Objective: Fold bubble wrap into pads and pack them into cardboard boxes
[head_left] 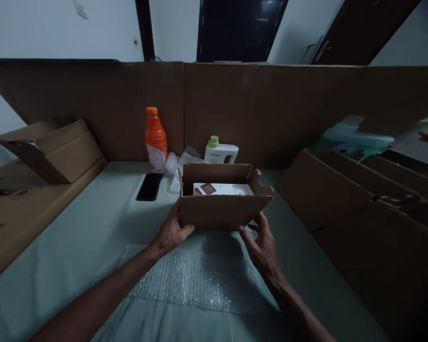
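Holding carton (221,213), white bottle (225,149) behind, lettering (217,155) blurred

- Bench (92,237) covered in pale green, slightly wrinkled cloth
- Bubble wrap sheet (192,280) spread flat near the front
- Black phone (149,186) lying flat
- Orange bottle (156,137), upright behind the phone
- Crumpled clear wrapping (174,184) beside that bottle
- White bottle (219,154), green-capped, base hidden

The box (219,213) hides most fingers of the left hand (169,232) and some fingertips of the right hand (264,244). It also covers the lower part of the white pack (231,189) inside and the foot of the white bottle (217,154), far. Both forearms (102,289) are cut off near. Far right, the jug (358,137) is blurred, its base behind cardboard (326,187).
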### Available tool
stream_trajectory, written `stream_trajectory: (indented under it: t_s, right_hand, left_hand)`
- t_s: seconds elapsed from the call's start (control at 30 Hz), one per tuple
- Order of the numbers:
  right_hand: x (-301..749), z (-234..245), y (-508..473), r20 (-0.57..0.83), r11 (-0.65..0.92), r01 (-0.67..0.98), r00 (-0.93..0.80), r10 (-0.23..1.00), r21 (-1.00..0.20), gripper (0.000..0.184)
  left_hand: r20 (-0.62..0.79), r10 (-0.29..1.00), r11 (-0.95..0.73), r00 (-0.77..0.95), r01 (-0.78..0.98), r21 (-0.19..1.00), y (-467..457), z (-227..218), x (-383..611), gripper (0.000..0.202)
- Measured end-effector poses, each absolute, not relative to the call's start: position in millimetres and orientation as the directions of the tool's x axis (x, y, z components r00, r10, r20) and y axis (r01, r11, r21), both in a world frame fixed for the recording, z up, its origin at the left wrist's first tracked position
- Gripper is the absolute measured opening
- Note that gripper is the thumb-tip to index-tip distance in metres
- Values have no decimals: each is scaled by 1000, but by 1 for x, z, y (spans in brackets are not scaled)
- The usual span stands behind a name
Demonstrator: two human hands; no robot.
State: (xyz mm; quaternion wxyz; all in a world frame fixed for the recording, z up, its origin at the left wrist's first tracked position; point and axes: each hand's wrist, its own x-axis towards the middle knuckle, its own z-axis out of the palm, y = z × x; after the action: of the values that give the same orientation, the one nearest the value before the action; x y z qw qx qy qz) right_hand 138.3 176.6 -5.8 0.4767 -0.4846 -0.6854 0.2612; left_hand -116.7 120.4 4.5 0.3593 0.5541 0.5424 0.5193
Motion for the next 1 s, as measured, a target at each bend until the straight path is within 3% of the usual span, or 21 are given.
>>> stream_trajectory:
  t_s: [0.3, 0.43, 0.57, 0.67, 0.73, 0.87, 1.0]
  right_hand:
    - [147, -17, 194, 388, 412, 387, -142, 911, -825, 69]
    - [162, -14, 192, 366, 404, 446, -174, 914, -798, 70]
    - [185, -1, 164, 381, 417, 642, -204, 902, -644, 58]
    - [168, 7, 124, 410, 561, 672, -393, 823, -483, 36]
    - [137, 6, 98, 375, 677, 615, -564, 736, -404, 34]
    - [93, -7, 70, 196, 828, 465, -821, 536, -314, 42]
    - [138, -24, 70, 189, 804, 553, -785, 591, -216, 39]
  left_hand:
    - [261, 955, -216, -138, 275, 937, 135, -2, -109, 78]
    - [254, 960, -176, -115, 454, 874, 118, 2, -127, 80]
    - [258, 963, -123, -75, 731, 672, 64, 4, -143, 69]
    - [274, 960, -194, 58, 842, 504, 25, -2, -133, 54]
    - [226, 960, -251, 164, 860, 444, 11, -10, -119, 48]
    - [91, 936, -346, 340, 846, 405, 4, -23, -107, 44]
    - [113, 912, -402, 395, 797, 451, -2, -29, -128, 45]
